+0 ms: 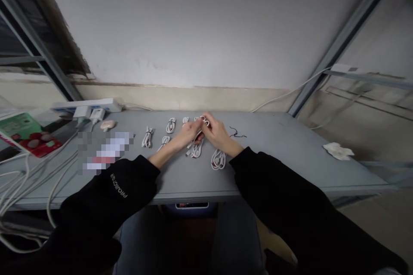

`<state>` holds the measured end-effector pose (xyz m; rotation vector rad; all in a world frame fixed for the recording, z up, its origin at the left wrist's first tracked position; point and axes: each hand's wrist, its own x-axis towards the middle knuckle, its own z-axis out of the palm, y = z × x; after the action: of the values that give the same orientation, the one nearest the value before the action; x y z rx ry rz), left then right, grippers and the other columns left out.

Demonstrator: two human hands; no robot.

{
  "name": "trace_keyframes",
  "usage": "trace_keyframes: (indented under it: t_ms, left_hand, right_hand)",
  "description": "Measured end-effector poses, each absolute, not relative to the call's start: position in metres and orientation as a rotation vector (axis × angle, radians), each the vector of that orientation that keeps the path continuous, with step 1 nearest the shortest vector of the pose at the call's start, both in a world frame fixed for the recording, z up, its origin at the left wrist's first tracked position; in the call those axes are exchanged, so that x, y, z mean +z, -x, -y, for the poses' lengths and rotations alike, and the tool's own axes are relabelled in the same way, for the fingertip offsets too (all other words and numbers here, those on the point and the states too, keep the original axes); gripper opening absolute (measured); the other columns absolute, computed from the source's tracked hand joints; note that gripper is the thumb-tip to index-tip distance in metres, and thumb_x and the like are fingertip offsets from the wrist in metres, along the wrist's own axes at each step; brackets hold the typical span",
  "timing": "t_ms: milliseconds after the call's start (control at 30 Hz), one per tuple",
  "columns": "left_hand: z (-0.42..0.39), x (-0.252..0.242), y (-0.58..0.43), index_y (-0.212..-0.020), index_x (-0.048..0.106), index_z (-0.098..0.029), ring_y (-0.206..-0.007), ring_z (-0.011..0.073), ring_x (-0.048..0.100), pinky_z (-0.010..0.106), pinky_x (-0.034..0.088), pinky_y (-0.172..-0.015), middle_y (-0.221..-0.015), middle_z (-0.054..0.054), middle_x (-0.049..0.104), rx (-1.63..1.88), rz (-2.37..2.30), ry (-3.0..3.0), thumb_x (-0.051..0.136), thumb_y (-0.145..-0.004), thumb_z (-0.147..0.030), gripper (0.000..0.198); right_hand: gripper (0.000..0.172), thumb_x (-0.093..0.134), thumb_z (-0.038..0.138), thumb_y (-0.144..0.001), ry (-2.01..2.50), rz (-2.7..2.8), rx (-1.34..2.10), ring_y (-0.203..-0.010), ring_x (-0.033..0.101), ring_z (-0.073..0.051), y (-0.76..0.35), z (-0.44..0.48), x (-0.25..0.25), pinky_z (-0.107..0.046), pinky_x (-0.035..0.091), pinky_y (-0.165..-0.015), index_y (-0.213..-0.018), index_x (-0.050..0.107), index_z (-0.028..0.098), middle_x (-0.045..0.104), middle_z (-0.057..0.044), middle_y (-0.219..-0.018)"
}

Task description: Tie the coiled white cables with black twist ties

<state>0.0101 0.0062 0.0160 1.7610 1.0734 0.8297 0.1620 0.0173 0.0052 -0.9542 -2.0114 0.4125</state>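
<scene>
Both hands meet over the desk around a coiled white cable (205, 121). My left hand (191, 132) has its fingers closed on the coil's left side. My right hand (217, 131) grips it from the right, thumb and fingers pressed together. Just below the hands lies another white cable bundle (195, 151). A looped white cable (218, 160) rests by my right wrist. Left of the hands are several bundled white cables, among them one tied with a black band (147, 137) and a round coil (171, 125). Thin black ties (237, 132) lie right of my right hand.
The grey desk (277, 154) backs onto a wall. At left are a white power strip (106, 105) with plugs, a pinkish-beige case (108, 125), a green and red package (29, 133) and trailing cords. A crumpled tissue (338, 151) sits at right. Metal posts flank the desk.
</scene>
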Motion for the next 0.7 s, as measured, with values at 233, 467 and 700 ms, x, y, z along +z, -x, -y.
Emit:
trace_keyframes:
  t_ms: [233,467,700]
  left_hand:
    - [-0.001,0.023,-0.008,-0.061,0.052,-0.019,-0.057,0.0115,0.047,0.028,0.041,-0.059,-0.059,-0.001,0.053,0.618,-0.978,-1.94,0.072,-0.071,-0.026,0.024]
    - [-0.001,0.019,-0.01,-0.048,0.04,-0.02,-0.042,0.0064,0.033,0.024,0.027,-0.047,-0.042,-0.003,0.039,0.72,-1.095,-1.837,0.054,-0.078,-0.019,0.033]
    - [-0.004,0.015,-0.005,-0.051,0.042,-0.019,-0.045,0.0069,0.029,0.024,0.024,-0.048,-0.043,-0.006,0.034,0.686,-0.98,-1.961,0.057,-0.075,-0.02,0.028]
  right_hand:
    - [0.041,0.044,0.052,-0.097,0.909,1.939,0.211,-0.057,0.044,-0.013,-0.162,-0.023,-0.001,-0.028,0.04,-0.061,-0.067,0.044,0.023,0.045,0.003,-0.06]
    - [0.038,0.036,0.048,-0.101,0.767,1.923,0.076,-0.07,0.06,-0.015,-0.162,-0.024,-0.007,-0.03,0.05,-0.069,-0.098,0.064,0.022,0.067,-0.005,-0.087]
    - [0.045,0.041,0.049,-0.102,0.418,2.064,-0.303,-0.056,0.052,-0.014,-0.17,-0.033,-0.008,-0.028,0.044,-0.054,-0.07,0.059,0.022,0.058,-0.002,-0.061]
